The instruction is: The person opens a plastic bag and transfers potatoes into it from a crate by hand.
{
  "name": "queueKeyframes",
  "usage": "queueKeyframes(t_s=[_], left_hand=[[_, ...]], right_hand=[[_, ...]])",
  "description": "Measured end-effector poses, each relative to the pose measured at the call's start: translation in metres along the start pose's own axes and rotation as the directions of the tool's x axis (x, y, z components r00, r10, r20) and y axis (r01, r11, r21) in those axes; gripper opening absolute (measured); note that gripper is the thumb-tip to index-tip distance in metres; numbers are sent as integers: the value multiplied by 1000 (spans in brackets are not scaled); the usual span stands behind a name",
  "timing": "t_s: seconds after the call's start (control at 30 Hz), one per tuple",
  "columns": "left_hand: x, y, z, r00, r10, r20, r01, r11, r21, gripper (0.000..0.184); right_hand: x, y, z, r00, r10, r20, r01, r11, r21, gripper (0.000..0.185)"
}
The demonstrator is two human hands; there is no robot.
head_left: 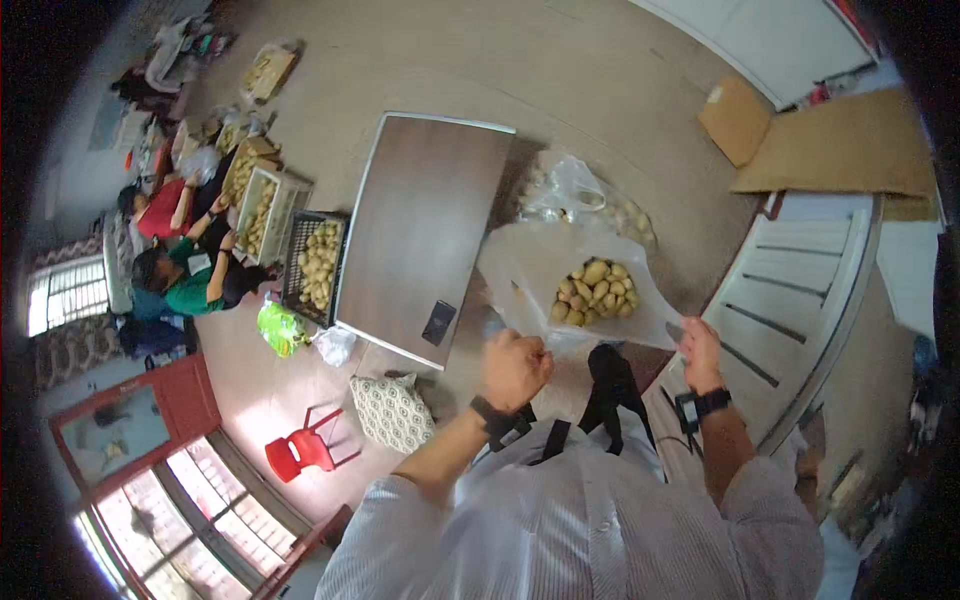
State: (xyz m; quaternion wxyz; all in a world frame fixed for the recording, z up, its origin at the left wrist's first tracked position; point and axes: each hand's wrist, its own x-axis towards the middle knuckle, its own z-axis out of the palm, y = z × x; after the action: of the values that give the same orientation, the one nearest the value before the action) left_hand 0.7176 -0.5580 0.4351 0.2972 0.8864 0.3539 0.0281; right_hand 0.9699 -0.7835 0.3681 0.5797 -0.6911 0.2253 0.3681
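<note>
A clear plastic bag (520, 262) is spread wide in front of me, with a pile of potatoes (597, 293) inside it. My right hand (700, 352) is closed on the bag's right edge, pulling that side out taut. My left hand (516, 370), slightly blurred, is curled closed at the near left edge of the bag; its fingertips are partly hidden. Just beyond lies a second clear bag (575, 185), also with potatoes showing through.
A brown table (425, 215) with a phone (438, 322) on it stands to the left. Past it are a black crate (298, 225) of potatoes and two people (195, 285) sitting by more crates. A patterned cushion (392, 412), a red chair (300, 452) and cardboard (840, 150) are around.
</note>
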Motion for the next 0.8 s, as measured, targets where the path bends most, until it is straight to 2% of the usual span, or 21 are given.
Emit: queueKeyframes(t_s=[0.07,0.1,0.13,0.17,0.2,0.23,0.27,0.3,0.33,0.37,0.43,0.47,0.5,0.53,0.57,0.6,0.67,0.7,0.77,0.8], left_hand=[[3,11,-16,995,102,-23,-102,995,-11,20],[5,15,-25,997,67,-39,-70,993,-96,21],[9,19,-37,996,46,-72,-52,995,-80,21],[11,24,-50,998,14,-58,-24,985,-173,22],[11,26,-59,999,-11,-42,-1,963,-270,23],[12,19,-59,990,27,-137,-63,962,-265,22],[12,15,-68,986,16,-163,-59,963,-262,22],[14,13,-79,990,-102,-99,59,928,-367,24],[16,10,-91,978,-209,-25,174,869,-463,26],[17,7,-106,974,-220,-51,171,867,-469,26],[12,-1,-140,938,-320,133,298,551,-780,25],[8,1,-163,935,-335,117,293,540,-789,25],[3,6,-187,921,-378,91,274,467,-841,25],[-1,4,-203,907,-416,66,244,392,-887,25],[-5,-8,-206,917,-395,-60,68,302,-951,22],[-11,-13,-221,913,-402,-75,51,293,-955,22],[-26,-27,-260,914,-406,-25,3,70,-998,19],[-32,-37,-272,912,-408,-27,-4,57,-998,19],[-44,-56,-292,864,-373,-338,-204,354,-913,17],[-53,-61,-303,863,-374,-340,-212,342,-915,17]], right_hand=[[-2,6,-26,984,-68,164,76,996,-39,17],[-23,-12,-14,989,-60,133,72,994,-87,15],[-49,-36,-1,994,-55,97,68,989,-134,14],[-54,-41,3,990,-59,132,78,987,-143,14],[-56,-47,3,984,-139,113,151,983,-105,14],[-58,-54,8,971,-221,91,227,972,-64,14],[-68,-66,16,966,-233,117,241,968,-68,14],[-81,-80,24,918,-374,133,391,908,-147,14],[-92,-100,33,880,-448,159,472,862,-183,14],[-104,-119,42,835,-518,185,549,808,-216,13],[-131,-162,58,846,-396,357,477,861,-175,14],[-141,-177,70,837,-396,378,487,854,-184,14],[-151,-192,83,800,-411,437,506,853,-124,14],[-160,-207,98,758,-429,491,522,851,-62,14],[-172,-217,115,746,-434,505,536,841,-69,14],[-184,-225,135,701,-501,508,592,805,-23,14],[-218,-241,180,638,-571,517,655,755,27,15],[-241,-248,204,610,-590,529,664,745,65,15],[-274,-255,247,577,-612,541,681,726,95,15],[-287,-257,266,541,-631,556,688,712,140,15]])
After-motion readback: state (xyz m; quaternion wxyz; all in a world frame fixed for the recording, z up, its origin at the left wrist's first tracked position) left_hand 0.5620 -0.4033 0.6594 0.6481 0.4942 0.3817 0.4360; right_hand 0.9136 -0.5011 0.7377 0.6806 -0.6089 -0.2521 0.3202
